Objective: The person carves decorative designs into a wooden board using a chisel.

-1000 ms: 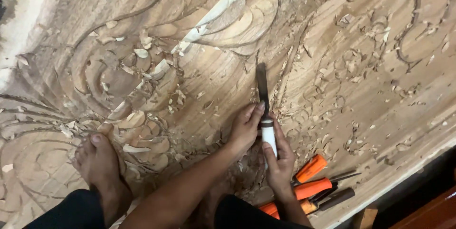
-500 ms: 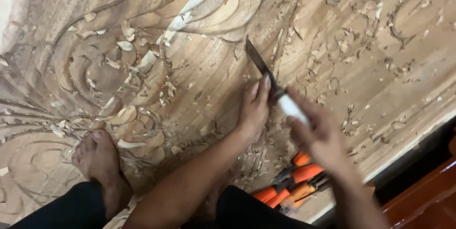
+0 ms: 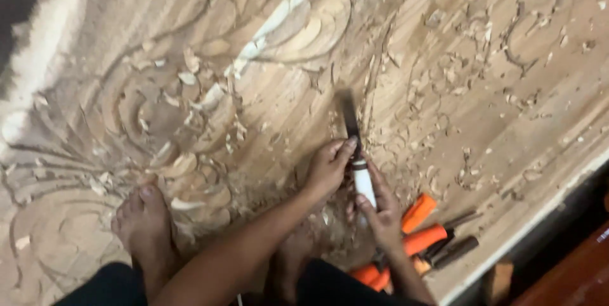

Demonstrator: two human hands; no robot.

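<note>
Resting on the carved wooden panel [image 3: 266, 128] at the far left of the lower part of the view, a bare foot [image 3: 144, 227] stands flat among pale wood shavings [image 3: 190, 78], its toes pointing up toward a set of curved, leaf-like cuts in the board. To the right of it, the forearm leads up to the left hand [image 3: 327, 169], whose fingers close around the dark shaft of a chisel [image 3: 355, 147] just where the metal meets the handle, the thumb lying along the tool. The chisel's blade, blurred, points up and away from the person, its tip set on the panel near a scatter of chips. Directly below and touching, the right hand [image 3: 380, 208] wraps around the chisel's white handle, so both hands sit close together, one above the other, clamped on the same tool. Further right, just beside the right wrist, several orange-handled chisels [image 3: 422, 230] lie in a loose bunch on the panel, with a dark-handled tool [image 3: 455, 252] at their outer side. Beyond them the panel's pale edge [image 3: 539, 217] runs diagonally, and a reddish-brown wooden surface [image 3: 571, 274] fills the lower right corner.
</note>
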